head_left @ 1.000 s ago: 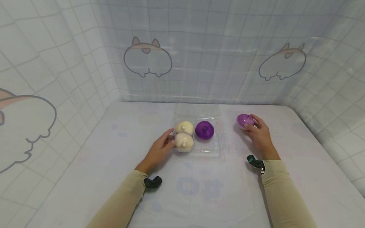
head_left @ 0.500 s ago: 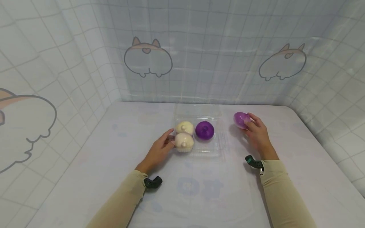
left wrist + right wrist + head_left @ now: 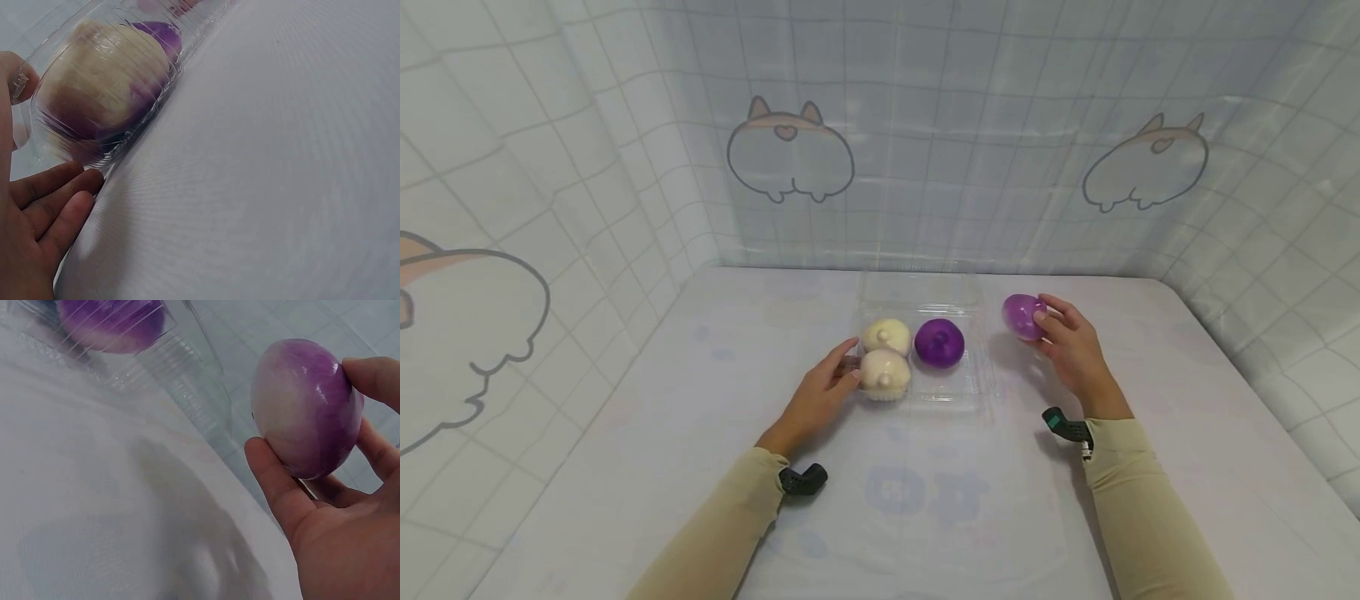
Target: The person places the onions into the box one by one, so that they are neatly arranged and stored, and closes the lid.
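Note:
In the head view, my right hand [image 3: 1071,346] holds a purple-and-white turnip [image 3: 1024,317] above the table, right of a clear plastic clamshell box [image 3: 958,385]. The right wrist view shows thumb and fingers around that turnip [image 3: 306,409]. Two turnips with their cream sides up, a rear one [image 3: 887,335] and a front one [image 3: 884,372], sit in the box's left side. A third turnip [image 3: 939,342], purple side up, lies right of them. My left hand [image 3: 820,392] touches the box's left wall, its fingers [image 3: 62,215] fairly straight along the plastic.
The box's clear lid [image 3: 919,290] lies folded back behind it. A pale cloth covers the table [image 3: 895,517]. Grid-patterned sheets [image 3: 962,167] rise at the back and both sides. Each wrist carries a dark camera, the left wrist camera [image 3: 803,480] and the right wrist camera [image 3: 1066,426].
My right hand has moved left with the turnip, closer to the box, and the turnip has turned a little. The left hand and the box have stayed in place.

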`<state>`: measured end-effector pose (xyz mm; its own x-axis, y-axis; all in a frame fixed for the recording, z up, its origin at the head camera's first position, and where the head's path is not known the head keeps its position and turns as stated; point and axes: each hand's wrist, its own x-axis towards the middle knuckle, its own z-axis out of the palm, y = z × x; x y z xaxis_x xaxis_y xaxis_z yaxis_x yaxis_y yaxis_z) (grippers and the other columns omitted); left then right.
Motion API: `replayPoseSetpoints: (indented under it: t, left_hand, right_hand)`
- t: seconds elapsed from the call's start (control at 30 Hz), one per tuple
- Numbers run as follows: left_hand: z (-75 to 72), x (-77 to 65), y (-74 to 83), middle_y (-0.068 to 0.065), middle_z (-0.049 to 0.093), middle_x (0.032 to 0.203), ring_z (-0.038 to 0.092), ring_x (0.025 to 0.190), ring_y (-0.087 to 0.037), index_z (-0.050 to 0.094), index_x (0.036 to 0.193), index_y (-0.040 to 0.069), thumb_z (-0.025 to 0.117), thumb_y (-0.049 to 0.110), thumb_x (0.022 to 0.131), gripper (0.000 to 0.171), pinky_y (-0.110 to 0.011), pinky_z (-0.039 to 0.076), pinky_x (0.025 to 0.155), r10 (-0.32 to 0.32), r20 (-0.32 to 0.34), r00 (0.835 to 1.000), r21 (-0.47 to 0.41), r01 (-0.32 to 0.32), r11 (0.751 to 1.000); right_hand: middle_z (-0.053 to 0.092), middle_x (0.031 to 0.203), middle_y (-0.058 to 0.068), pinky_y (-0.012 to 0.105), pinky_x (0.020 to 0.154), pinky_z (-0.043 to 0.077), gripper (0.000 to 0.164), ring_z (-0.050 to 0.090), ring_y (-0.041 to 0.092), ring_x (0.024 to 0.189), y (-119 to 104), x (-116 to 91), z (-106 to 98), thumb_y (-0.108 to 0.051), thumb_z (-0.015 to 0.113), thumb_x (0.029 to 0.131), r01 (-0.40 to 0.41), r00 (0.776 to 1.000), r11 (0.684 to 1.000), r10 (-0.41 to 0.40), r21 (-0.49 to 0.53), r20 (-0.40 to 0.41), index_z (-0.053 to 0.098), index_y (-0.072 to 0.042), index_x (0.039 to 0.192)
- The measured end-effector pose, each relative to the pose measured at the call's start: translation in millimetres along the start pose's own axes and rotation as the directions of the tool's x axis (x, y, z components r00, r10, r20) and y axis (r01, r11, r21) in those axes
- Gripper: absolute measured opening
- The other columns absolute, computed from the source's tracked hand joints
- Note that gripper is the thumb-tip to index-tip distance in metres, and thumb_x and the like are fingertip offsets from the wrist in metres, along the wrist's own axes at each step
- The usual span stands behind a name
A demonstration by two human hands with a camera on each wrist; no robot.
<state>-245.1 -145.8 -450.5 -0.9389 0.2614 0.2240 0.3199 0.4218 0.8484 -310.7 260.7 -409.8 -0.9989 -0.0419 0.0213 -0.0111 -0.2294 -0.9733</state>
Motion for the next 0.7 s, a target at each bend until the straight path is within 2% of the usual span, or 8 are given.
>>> replayPoseSetpoints:
  t: [0.3, 0.5, 0.7]
  left_hand:
    - [-0.8, -0.9, 2.1, -0.012, 0.060, 0.133, 0.058, 0.121, -0.025, 0.035, 0.156, 0.017, 0.052, 0.024, 0.105, 0.055, -0.041, 0.047, 0.104, -0.019, 0.001, 1.000, 0.004, 0.019, 1.000]
    - [-0.4, -1.3, 2.7, -0.012, 0.060, 0.133, 0.058, 0.121, -0.025, 0.035, 0.157, 0.017, 0.052, 0.025, 0.105, 0.055, -0.041, 0.047, 0.104, -0.026, 0.002, 1.000, 0.013, 0.026, 1.000]
    - [-0.1, -0.5, 2.1, -0.012, 0.060, 0.133, 0.059, 0.121, -0.025, 0.035, 0.156, 0.018, 0.052, 0.025, 0.105, 0.055, -0.041, 0.047, 0.104, -0.026, 0.002, 1.000, 0.015, 0.026, 1.000]
  right_hand:
    - [0.027, 0.156, 0.020, 0.024, 0.090, 0.054, 0.068, 0.038, 0.034, 0.135, -10.5, -4.4, 8.1, -0.024, 0.066, 0.099, 0.021, 0.997, 0.993, -0.012, -0.114, 0.080, 0.032, -0.005, 0.155]
    - [0.026, 0.157, 0.020, 0.024, 0.092, 0.053, 0.059, 0.036, 0.035, 0.136, -14.9, -5.3, 13.3, -0.020, 0.064, 0.100, 0.020, 0.991, 0.990, -0.002, -0.138, 0.130, 0.040, -0.010, 0.153]
    - [0.028, 0.156, 0.018, 0.024, 0.094, 0.051, 0.059, 0.033, 0.036, 0.139, -19.1, -7.6, 19.2, -0.022, 0.066, 0.099, 0.026, 0.988, 0.979, 0.006, -0.201, 0.153, 0.042, -0.013, 0.152]
